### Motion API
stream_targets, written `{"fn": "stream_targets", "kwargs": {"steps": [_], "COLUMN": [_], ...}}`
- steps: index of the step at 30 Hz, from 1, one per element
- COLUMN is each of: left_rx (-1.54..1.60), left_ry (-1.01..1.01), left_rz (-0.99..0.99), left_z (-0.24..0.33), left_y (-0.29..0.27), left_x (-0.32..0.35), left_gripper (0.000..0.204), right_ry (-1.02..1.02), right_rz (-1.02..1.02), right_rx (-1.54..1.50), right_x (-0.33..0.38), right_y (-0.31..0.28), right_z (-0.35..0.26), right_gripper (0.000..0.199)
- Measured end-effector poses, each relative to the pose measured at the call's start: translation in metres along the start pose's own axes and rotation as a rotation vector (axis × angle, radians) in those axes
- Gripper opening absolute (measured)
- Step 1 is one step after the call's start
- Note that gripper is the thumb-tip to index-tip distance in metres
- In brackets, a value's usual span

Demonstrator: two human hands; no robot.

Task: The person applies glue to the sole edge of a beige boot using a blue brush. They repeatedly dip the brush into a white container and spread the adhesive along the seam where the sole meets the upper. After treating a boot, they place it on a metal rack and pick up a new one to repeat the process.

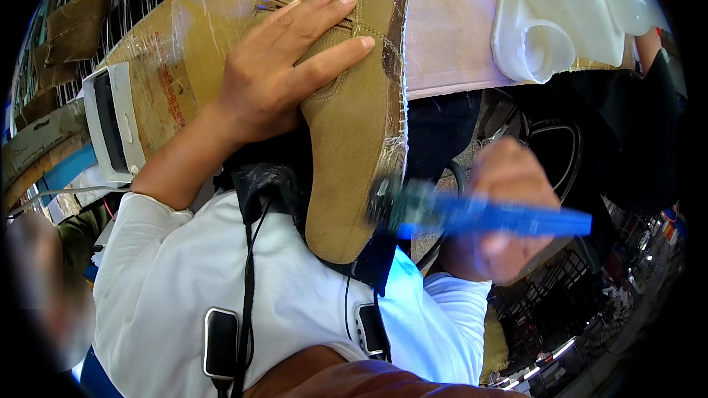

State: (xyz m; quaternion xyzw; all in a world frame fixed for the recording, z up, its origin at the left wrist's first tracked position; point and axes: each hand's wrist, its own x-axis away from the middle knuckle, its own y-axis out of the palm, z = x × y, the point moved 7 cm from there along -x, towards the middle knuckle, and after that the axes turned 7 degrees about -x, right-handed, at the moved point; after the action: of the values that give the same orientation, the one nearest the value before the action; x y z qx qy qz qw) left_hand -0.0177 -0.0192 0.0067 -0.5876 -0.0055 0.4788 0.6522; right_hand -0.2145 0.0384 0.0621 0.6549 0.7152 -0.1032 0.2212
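Observation:
A tan suede boot [339, 155] lies on its side across the table edge, toe pointing toward me. Its right edge has a dark, glossy strip with pale stitching. My left hand [284, 66] holds the boot's upper part, fingers spread over the stitched panel and thumb out of sight. In my right hand [509, 199] is a brush [472, 214] with a flat blue handle. Both are smeared by motion. The brush's dark, blurred head meets the boot's lower right edge near the toe.
Cardboard [442, 29] covers the table. A white plastic container [560, 18] with a round opening stands at the far right. To the left sits an open white box [118, 121]. More brown boots [81, 18] hang on a rack at the far left.

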Motion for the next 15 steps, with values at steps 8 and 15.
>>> {"fn": "stream_targets", "kwargs": {"steps": [8, 15], "left_rx": [0.003, -0.049], "left_ry": [0.002, 0.021], "left_rz": [-0.015, -0.091], "left_z": [0.004, 0.005], "left_y": [-0.003, -0.004], "left_x": [-0.008, -0.017], "left_gripper": [0.057, 0.06], "right_ry": [0.183, -0.012], "right_rz": [0.369, 0.01], "right_rx": [0.106, 0.049], "right_x": [-0.004, -0.007], "right_y": [-0.027, -0.008], "right_z": [0.014, -0.021], "right_gripper": [0.03, 0.029]}}
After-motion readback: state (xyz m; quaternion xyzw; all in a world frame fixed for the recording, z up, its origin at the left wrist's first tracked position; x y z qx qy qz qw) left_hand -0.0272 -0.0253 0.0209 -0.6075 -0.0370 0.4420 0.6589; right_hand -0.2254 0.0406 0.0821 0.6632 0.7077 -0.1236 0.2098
